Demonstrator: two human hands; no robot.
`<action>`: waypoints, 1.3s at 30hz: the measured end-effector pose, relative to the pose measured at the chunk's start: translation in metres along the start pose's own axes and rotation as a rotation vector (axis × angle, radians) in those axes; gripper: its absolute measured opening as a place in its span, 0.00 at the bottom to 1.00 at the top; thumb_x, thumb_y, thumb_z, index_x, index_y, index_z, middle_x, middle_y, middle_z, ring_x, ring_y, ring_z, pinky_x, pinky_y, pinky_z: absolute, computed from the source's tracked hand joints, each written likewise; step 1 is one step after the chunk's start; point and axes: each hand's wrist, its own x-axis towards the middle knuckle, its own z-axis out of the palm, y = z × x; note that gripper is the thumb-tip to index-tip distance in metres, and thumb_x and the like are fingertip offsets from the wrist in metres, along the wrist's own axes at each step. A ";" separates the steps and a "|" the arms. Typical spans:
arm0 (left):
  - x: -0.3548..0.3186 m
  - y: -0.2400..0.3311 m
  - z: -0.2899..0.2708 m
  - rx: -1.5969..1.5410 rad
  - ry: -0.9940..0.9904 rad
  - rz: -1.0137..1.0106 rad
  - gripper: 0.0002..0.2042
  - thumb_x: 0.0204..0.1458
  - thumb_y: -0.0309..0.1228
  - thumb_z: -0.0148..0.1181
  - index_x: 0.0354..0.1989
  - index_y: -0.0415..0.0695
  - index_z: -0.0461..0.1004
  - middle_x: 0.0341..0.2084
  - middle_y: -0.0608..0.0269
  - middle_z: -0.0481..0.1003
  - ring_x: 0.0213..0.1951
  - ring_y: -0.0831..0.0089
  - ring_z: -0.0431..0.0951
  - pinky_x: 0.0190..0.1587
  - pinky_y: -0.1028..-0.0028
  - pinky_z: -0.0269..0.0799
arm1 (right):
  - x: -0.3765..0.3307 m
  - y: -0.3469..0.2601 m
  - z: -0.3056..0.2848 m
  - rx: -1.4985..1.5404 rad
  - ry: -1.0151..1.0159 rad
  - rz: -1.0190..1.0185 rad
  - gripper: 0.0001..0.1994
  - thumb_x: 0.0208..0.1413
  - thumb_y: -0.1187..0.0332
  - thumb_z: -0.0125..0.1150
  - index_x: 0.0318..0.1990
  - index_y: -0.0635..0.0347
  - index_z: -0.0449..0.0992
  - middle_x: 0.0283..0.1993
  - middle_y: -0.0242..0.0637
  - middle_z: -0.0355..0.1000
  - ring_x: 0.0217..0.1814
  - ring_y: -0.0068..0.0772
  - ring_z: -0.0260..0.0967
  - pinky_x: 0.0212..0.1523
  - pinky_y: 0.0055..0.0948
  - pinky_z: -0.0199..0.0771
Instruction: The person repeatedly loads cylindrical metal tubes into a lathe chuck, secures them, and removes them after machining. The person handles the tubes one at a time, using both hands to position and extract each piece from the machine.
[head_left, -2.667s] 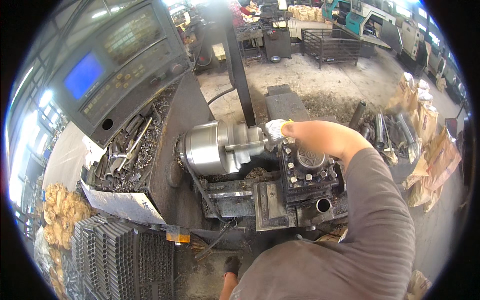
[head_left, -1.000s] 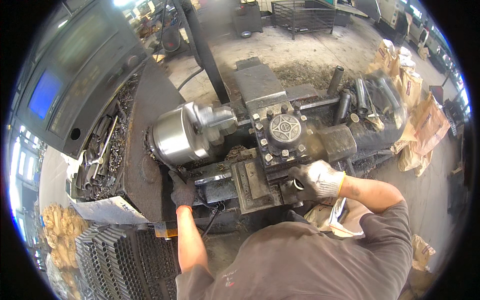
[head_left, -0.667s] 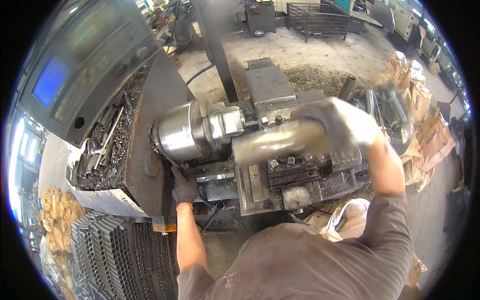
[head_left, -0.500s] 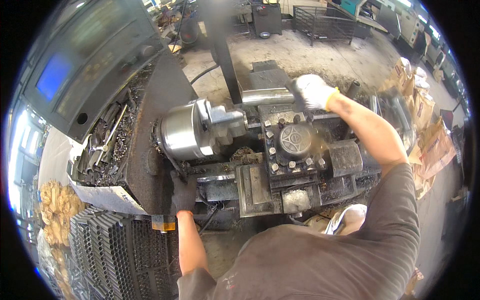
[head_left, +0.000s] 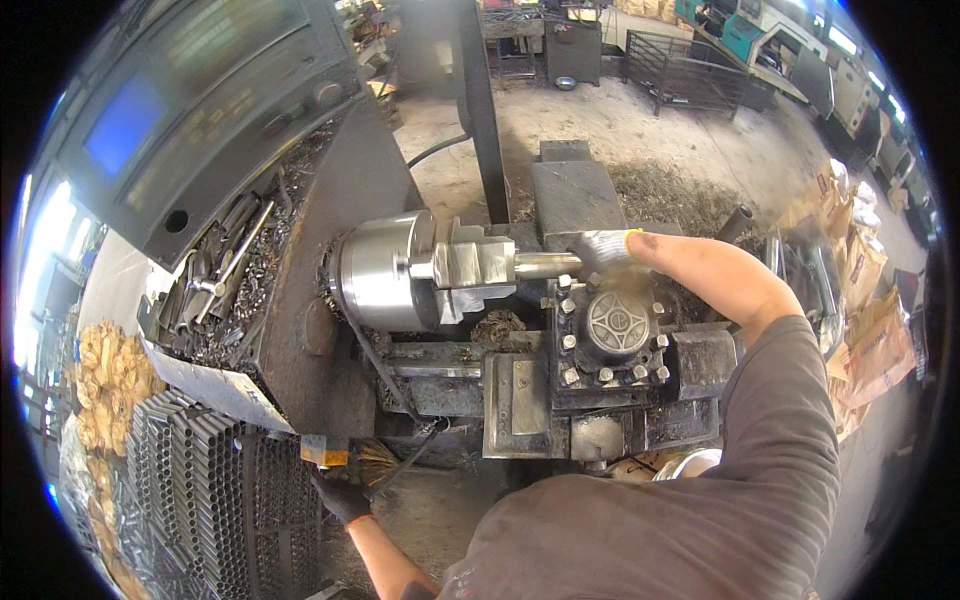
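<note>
At the round silver chuck point(head_left: 385, 272): shiny metal tube point(head_left: 545, 265)
White-gloved right hand point(head_left: 606, 246): at tube's outer end, fingers hidden
Dark-gloved left hand point(head_left: 342, 497): fingers unclear
Likely step: loading; next wants clamping

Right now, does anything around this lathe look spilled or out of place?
Yes: metal shavings litter the floor behind the lathe, and a metal bar lies jumbled among more shavings in the tray left of the chuck, which looks untidy. The tube by the right hand shows no obvious tilt.
</note>
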 end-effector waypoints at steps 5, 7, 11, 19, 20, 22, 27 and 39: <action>0.012 0.019 -0.019 0.310 -0.292 -0.040 0.23 0.69 0.54 0.52 0.52 0.44 0.75 0.39 0.64 0.77 0.38 0.67 0.75 0.42 0.61 0.76 | 0.030 -0.064 -0.035 0.231 0.004 -0.434 0.35 0.53 0.68 0.70 0.70 0.56 0.64 0.37 0.43 0.83 0.34 0.34 0.80 0.30 0.37 0.77; 0.020 0.018 -0.028 0.379 -0.346 0.051 0.18 0.68 0.49 0.55 0.48 0.46 0.76 0.35 0.67 0.77 0.33 0.69 0.74 0.37 0.65 0.73 | 0.046 -0.096 -0.047 0.588 -0.137 0.115 0.49 0.54 0.71 0.68 0.82 0.45 0.47 0.38 0.41 0.82 0.33 0.32 0.80 0.27 0.35 0.80; 0.037 0.004 -0.035 0.845 -0.295 0.572 0.11 0.66 0.42 0.58 0.38 0.49 0.79 0.28 0.68 0.75 0.26 0.72 0.71 0.31 0.71 0.67 | 0.038 -0.137 -0.049 0.147 0.102 0.164 0.51 0.53 0.70 0.68 0.83 0.45 0.44 0.48 0.45 0.83 0.37 0.39 0.83 0.37 0.36 0.87; -0.061 0.024 0.046 0.837 0.185 0.823 0.23 0.69 0.42 0.59 0.60 0.33 0.73 0.55 0.43 0.77 0.52 0.54 0.80 0.56 0.60 0.77 | -0.172 -0.155 -0.028 0.150 1.059 0.295 0.27 0.63 0.68 0.66 0.69 0.58 0.73 0.46 0.48 0.85 0.32 0.30 0.80 0.37 0.33 0.87; -0.078 0.032 0.069 0.902 0.181 1.060 0.22 0.69 0.42 0.60 0.59 0.33 0.73 0.55 0.42 0.77 0.52 0.52 0.80 0.57 0.58 0.76 | -0.206 -0.140 -0.005 0.078 1.266 0.299 0.25 0.63 0.72 0.64 0.68 0.59 0.74 0.51 0.47 0.83 0.37 0.33 0.81 0.40 0.33 0.86; -0.106 0.047 0.125 0.909 0.046 1.442 0.22 0.68 0.40 0.61 0.59 0.33 0.74 0.54 0.42 0.78 0.53 0.50 0.80 0.59 0.56 0.75 | -0.285 -0.090 0.058 0.185 1.532 0.400 0.22 0.64 0.74 0.65 0.65 0.63 0.75 0.54 0.45 0.82 0.48 0.36 0.81 0.45 0.30 0.84; -0.118 0.087 0.323 1.140 -0.322 1.685 0.26 0.62 0.34 0.60 0.70 0.44 0.71 0.60 0.42 0.77 0.61 0.41 0.77 0.64 0.48 0.70 | -0.462 0.053 0.324 -0.100 1.460 1.249 0.22 0.71 0.55 0.58 0.60 0.66 0.78 0.55 0.52 0.82 0.53 0.57 0.80 0.58 0.50 0.75; -0.110 0.111 0.531 1.700 -0.207 1.524 0.36 0.65 0.42 0.55 0.80 0.50 0.53 0.54 0.41 0.80 0.52 0.42 0.83 0.54 0.45 0.79 | -0.359 0.000 0.516 0.518 0.077 1.118 0.18 0.68 0.55 0.56 0.55 0.55 0.82 0.55 0.51 0.81 0.56 0.53 0.79 0.55 0.52 0.77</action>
